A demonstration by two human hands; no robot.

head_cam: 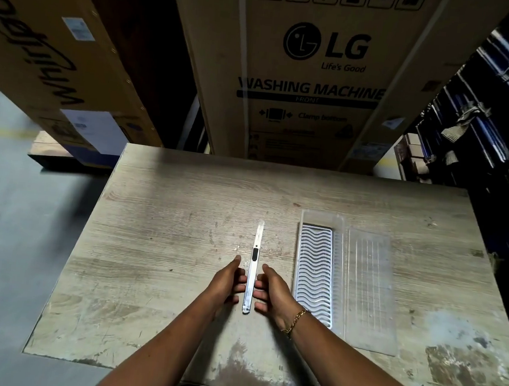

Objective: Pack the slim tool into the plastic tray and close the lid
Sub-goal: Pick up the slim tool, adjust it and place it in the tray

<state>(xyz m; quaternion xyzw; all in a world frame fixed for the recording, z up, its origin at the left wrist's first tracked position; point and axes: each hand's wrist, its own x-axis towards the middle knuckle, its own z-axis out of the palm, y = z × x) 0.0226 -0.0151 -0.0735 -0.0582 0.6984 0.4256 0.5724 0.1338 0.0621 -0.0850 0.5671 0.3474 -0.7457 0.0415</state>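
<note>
Metal by its shine, the slim tool (252, 269) looks light, stiff and slick, lying flat on the table (159, 215) left of the plastic tray (315, 272). Your left hand (227, 282) and right hand (272, 290) flank its near half, fingers spread; whether they touch it, you cannot tell. Pinch its long edges near the black slider (254, 253). The clear lid (371, 289) lies open right of the tray. Cardboard boxes (316, 75) crowd the far side.
</note>
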